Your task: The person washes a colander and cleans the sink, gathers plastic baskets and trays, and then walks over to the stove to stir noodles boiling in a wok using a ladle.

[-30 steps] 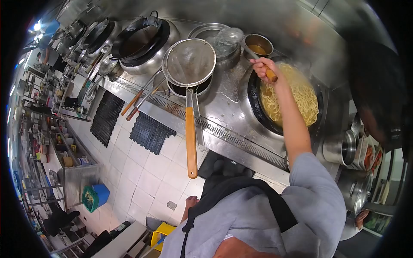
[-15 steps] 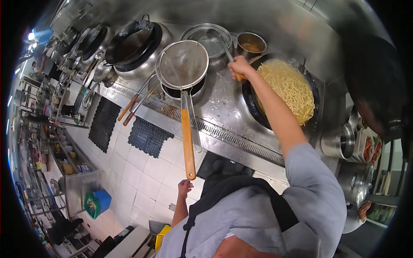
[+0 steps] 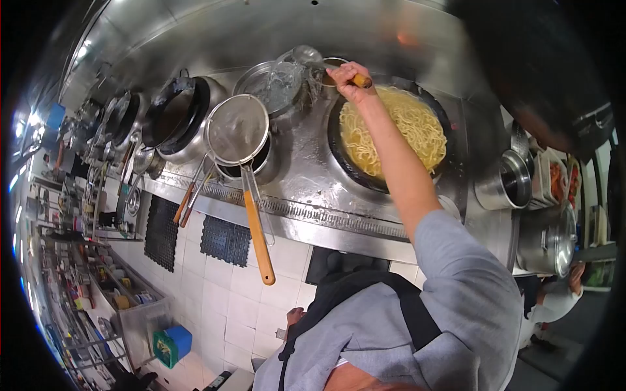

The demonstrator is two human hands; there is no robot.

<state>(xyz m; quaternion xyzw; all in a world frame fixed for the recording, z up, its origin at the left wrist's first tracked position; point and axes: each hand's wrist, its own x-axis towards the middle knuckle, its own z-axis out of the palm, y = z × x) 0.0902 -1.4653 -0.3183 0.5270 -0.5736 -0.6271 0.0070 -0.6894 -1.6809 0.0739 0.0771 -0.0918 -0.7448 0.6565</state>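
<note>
My right hand [image 3: 352, 79] is wrapped round the wooden-ended handle of a metal ladle [image 3: 306, 55]. The ladle's bowl is lifted above a pot of water [image 3: 257, 73], and clear water splashes and runs down beneath it. Under my right forearm, a black wok [image 3: 336, 140] holds yellow noodles [image 3: 394, 127] in liquid. A smaller metal pot [image 3: 336, 62] is partly hidden behind my right hand. My left hand [image 3: 295, 316] hangs low at my side, close to the apron [image 3: 339, 287]; its fingers are mostly hidden.
A wooden-handled strainer [image 3: 238, 130] rests across a pot left of centre. More woks [image 3: 176, 117] stand further left. A steel pot [image 3: 499, 186] and red food in a container [image 3: 557, 179] are at right, near another person's arm [image 3: 554, 303].
My right hand has risen with the ladle, and water now splashes from it over the pot. More liquid shows among the noodles. The view has shifted, and my left hand is more hidden.
</note>
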